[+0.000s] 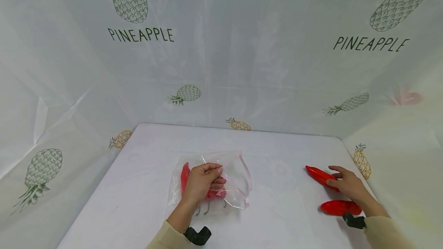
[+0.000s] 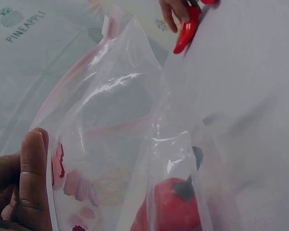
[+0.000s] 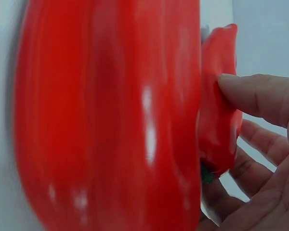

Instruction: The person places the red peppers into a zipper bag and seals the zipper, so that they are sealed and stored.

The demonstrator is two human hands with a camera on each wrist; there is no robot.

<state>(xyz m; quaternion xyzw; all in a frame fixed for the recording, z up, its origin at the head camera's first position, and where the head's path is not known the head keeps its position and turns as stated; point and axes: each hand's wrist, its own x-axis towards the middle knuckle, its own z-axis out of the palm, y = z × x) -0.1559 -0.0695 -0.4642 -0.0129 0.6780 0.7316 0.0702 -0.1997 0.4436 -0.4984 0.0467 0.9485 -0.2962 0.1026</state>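
Note:
My left hand [image 1: 202, 183] pinches the upper side of a clear zip bag [image 1: 238, 176] with a pink seal, whose mouth faces right. Red peppers [image 1: 185, 176] with dark curved stems lie inside, partly covered by that hand; a red one with a green stem base [image 2: 171, 207] shows through the plastic in the left wrist view. Over at the table's right, my right hand [image 1: 349, 185] holds a long red pepper [image 1: 318, 175], thumb on one side and fingers round the other. A second red pepper [image 1: 340, 207] lies nearer, below that wrist, and looms large in the right wrist view.
The white table [image 1: 277, 153] carries the bag left of centre and the loose peppers near its right edge. A pale curtain [image 1: 242, 49] printed with pineapples surrounds the table at the back and sides. Black wrist mounts [image 1: 199, 236] sit at both sleeves.

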